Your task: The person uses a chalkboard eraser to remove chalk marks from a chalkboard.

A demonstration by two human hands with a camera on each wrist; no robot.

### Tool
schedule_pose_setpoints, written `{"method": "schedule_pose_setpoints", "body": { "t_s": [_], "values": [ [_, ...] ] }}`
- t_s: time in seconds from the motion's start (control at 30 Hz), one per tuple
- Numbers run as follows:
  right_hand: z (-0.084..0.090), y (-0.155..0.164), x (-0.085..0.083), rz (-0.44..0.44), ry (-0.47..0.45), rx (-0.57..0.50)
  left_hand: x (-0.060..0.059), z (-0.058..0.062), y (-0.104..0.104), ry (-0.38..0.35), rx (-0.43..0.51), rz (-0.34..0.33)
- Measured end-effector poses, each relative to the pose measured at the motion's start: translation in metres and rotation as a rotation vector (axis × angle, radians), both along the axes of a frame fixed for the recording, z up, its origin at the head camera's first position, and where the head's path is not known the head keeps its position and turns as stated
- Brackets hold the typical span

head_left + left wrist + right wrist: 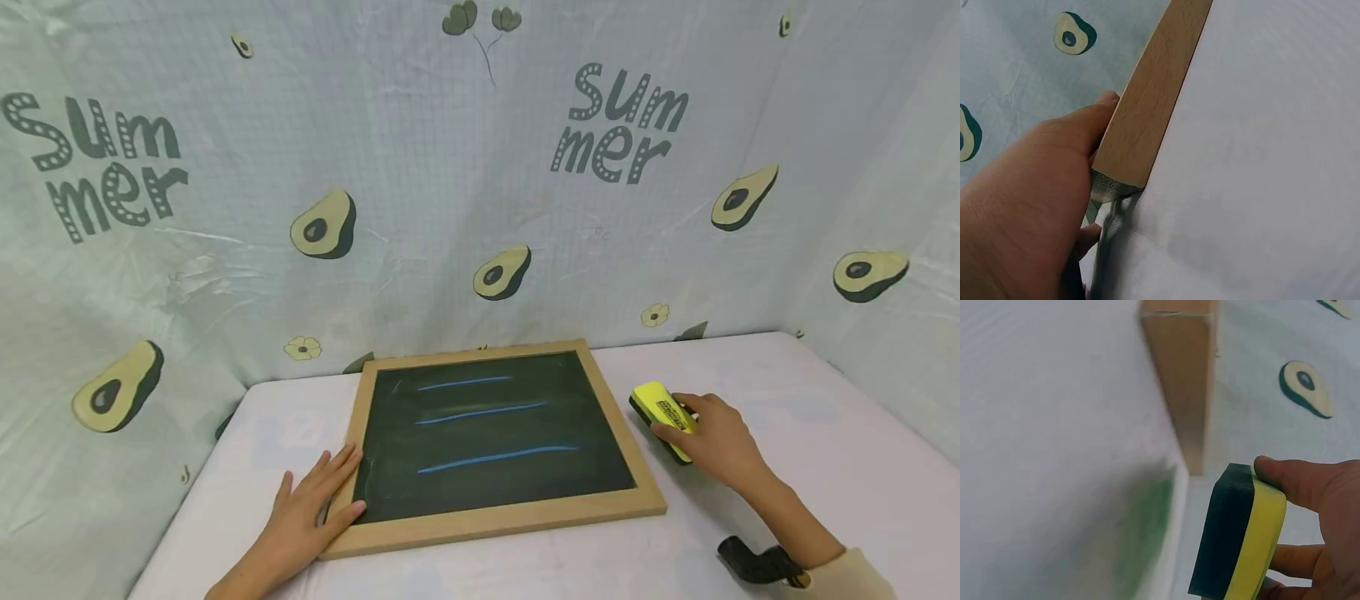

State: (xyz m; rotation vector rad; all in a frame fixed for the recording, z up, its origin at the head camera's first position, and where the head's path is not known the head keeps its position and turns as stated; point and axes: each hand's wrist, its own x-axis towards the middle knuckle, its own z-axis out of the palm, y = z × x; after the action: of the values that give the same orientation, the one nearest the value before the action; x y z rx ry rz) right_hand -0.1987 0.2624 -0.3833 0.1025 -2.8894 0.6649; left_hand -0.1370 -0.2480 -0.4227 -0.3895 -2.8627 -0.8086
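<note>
A wood-framed chalkboard (495, 442) is lying at the lower centre of the frame on the table (825, 433), showing three blue chalk lines. The left hand (307, 508) is resting spread and flat on its left frame edge. The right hand (716, 442) is curling round a yellow eraser (660, 408), just right of the board. Only the right wrist view is showing the eraser's dark felt underside. The backdrop (225, 208) is reading "Summer"; the eraser's label is unreadable

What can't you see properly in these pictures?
- Head view: the print on the yellow eraser is too small to read; the right hand covers its near end.
- Left wrist view: the left hand hides the chalkboard face.
- Right wrist view: the table is blurred.
</note>
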Motion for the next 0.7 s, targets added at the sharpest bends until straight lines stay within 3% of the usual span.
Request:
{"method": "schedule_pose_setpoints", "body": {
  "t_s": [0.33,0.53,0.7],
  "values": [
    [0.036,-0.041,-0.034,0.138,0.069,-0.035,0.003,-0.003,-0.002,0.049,0.035,-0.005],
    [0.028,-0.070,-0.063,0.234,0.064,-0.080,0.004,-0.005,-0.002,0.027,0.050,0.001],
    [0.021,-0.092,-0.082,0.242,0.015,-0.100,0.005,-0.006,-0.001,0.026,0.048,0.002]
  ]
}}
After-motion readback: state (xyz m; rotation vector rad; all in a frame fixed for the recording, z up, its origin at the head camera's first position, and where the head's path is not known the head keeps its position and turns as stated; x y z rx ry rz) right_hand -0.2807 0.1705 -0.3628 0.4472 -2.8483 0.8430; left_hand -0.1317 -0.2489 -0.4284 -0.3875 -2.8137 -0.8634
